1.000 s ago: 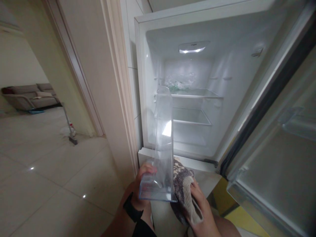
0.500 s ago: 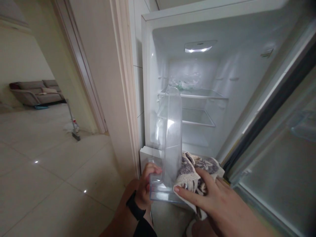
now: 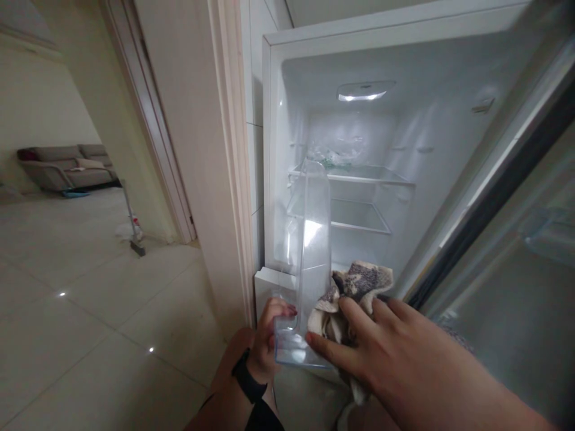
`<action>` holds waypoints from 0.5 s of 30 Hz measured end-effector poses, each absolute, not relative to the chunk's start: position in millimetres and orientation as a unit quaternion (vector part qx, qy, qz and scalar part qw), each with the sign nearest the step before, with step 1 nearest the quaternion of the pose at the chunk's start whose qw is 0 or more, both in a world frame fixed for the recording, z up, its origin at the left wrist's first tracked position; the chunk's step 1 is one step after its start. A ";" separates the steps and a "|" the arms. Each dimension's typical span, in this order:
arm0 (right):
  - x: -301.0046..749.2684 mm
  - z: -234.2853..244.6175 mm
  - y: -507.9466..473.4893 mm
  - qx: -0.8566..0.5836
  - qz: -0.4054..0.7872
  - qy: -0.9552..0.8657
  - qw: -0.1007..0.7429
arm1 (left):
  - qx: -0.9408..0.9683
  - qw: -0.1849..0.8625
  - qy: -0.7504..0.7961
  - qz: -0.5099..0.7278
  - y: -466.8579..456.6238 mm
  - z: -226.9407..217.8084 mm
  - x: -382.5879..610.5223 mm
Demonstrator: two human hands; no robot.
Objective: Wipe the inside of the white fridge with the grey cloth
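Note:
A clear plastic refrigerator door bin (image 3: pixel 317 239) stands on end in front of the open fridge. My left hand (image 3: pixel 274 320), with a black band on its wrist, is closed around the bin's lower left edge. In my right hand (image 3: pixel 381 335) is a cream and grey patterned cloth (image 3: pixel 363 281), bunched under the fingers. The cloth touches the bin's lower right side, and the thumb lies near the bin's bottom end. Part of the cloth is hidden behind the right hand.
The fridge interior (image 3: pixel 350 131) is lit, with glass shelves (image 3: pixel 359 173) and a crumpled plastic bag (image 3: pixel 336 152) on the upper one. Its open door (image 3: pixel 507 299) stands to the right. A wooden door frame (image 3: pixel 224 149) rises at left; a sofa (image 3: pixel 67 167) and broom (image 3: pixel 135 239) lie beyond.
My right hand has shifted slightly left and up with the cloth, which is now more bunched. The bin and my left hand have hardly moved.

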State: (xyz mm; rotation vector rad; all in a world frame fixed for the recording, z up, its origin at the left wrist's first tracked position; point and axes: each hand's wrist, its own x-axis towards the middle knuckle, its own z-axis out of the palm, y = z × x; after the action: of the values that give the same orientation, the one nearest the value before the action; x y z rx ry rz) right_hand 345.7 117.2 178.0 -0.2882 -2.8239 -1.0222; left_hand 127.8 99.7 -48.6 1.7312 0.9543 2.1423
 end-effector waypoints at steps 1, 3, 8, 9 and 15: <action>349.0 181.0 118.4 -0.091 -0.340 -0.933 0.075 | 0.588 0.125 0.325 0.730 99.7 -49.3 127.5; 358.5 188.5 121.4 -0.086 -0.340 -0.931 0.100 | 0.587 0.137 0.321 0.731 100.0 -50.6 126.5; 381.5 206.7 122.7 -0.135 -0.330 -0.922 0.150 | 0.610 0.105 0.335 0.710 100.3 -48.8 126.1; 382.2 207.3 121.2 -0.139 -0.327 -0.922 0.152 | 0.609 0.102 0.339 0.709 100.2 -47.9 126.7; 358.6 187.8 106.9 -0.121 -0.301 -0.940 0.108 | 0.578 0.121 0.373 0.715 99.0 -47.2 132.4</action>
State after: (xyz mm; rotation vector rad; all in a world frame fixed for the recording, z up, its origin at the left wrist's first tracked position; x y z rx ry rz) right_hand 358.6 106.9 187.8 -0.3559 -2.7644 -0.8870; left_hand 132.4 99.0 -47.2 1.6887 1.0908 2.0895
